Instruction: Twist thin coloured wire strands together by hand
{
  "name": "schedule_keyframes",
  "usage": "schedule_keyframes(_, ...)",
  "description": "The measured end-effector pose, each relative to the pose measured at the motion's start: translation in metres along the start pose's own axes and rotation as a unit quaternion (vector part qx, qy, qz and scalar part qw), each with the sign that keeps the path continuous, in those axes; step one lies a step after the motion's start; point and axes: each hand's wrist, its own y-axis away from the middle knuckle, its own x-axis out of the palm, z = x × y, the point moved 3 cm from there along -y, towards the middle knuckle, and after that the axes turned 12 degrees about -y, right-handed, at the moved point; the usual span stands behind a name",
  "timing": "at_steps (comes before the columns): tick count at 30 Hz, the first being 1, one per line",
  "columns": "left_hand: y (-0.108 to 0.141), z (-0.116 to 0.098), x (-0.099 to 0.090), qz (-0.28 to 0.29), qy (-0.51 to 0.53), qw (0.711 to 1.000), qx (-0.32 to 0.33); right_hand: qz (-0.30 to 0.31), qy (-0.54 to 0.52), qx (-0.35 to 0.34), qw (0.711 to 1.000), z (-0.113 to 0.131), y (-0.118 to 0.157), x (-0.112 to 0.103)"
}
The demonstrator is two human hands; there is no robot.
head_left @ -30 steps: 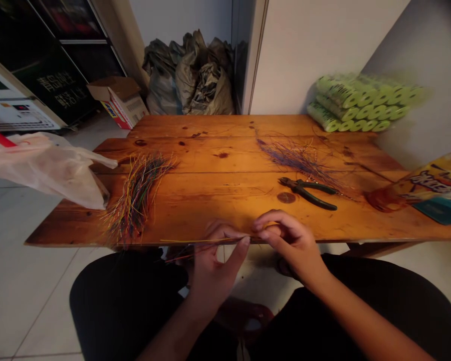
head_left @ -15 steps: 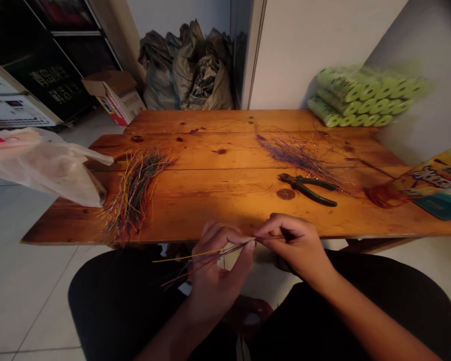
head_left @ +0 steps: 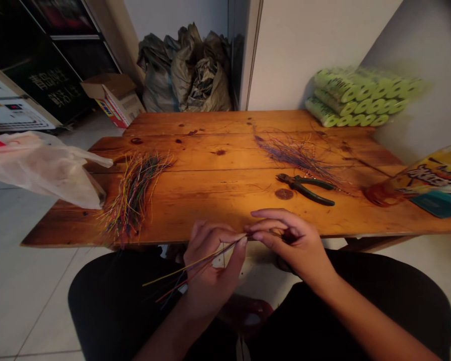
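There are two wire piles [head_left: 137, 193], one pair of pliers [head_left: 296, 182], one table [head_left: 210, 193].

Held wires [head_left: 206, 258]: yellow, red and dark strands seen. Tabletop [head_left: 210, 190]: orange-brown, marked with dark knots. Plier handles [head_left: 313, 195]: tinted dark green.

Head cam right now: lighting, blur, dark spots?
Head view, lighting: warm and uneven across the wooden table; head view, blur: the green rolls smear at their right end; head view, dark areas: the black-clad legs show little detail, and some wires in the left hand fade against them.
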Motion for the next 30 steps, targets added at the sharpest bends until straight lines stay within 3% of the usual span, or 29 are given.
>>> schedule_keyframes(5,-0.0015,0.0005,0.0024,0.007,0.042,0.998,-0.045,-0.001,0.053,-0.073,0.996,0.0062,0.0026,-0.0002)
schedule_keyframes(8,-0.0029,0.0010,0.0031,0.001,0.089,0.991,-0.104,0.057,0.132,-0.095,0.985,0.0088,0.0043,0.0001)
schedule_keyframes(11,-0.0043,0.0020,0.0039,0.006,0.120,0.983,-0.136,0.093,0.134,-0.101,0.981,0.0082,0.0052,-0.0003)
schedule_keyframes(15,-0.0064,0.0054,0.0039,0.005,0.136,0.980,-0.143,0.039,0.099,-0.087,0.991,0.0062,0.0026,-0.0050)
schedule_keyframes(19,-0.0069,0.0087,0.0044,0.009,0.139,0.980,-0.145,0.018,0.173,-0.054,0.983,0.0036,-0.0026,-0.0075)
schedule_keyframes(26,-0.0054,0.0086,0.0056,0.029,0.127,0.981,-0.141,0.035,0.228,-0.162,0.959,0.0070,-0.0013,-0.0023)
schedule_keyframes(30,-0.0076,0.0048,0.0053,0.024,0.129,0.980,-0.152,0.072,0.280,-0.226,0.930,0.0080,0.0024,-0.0031)
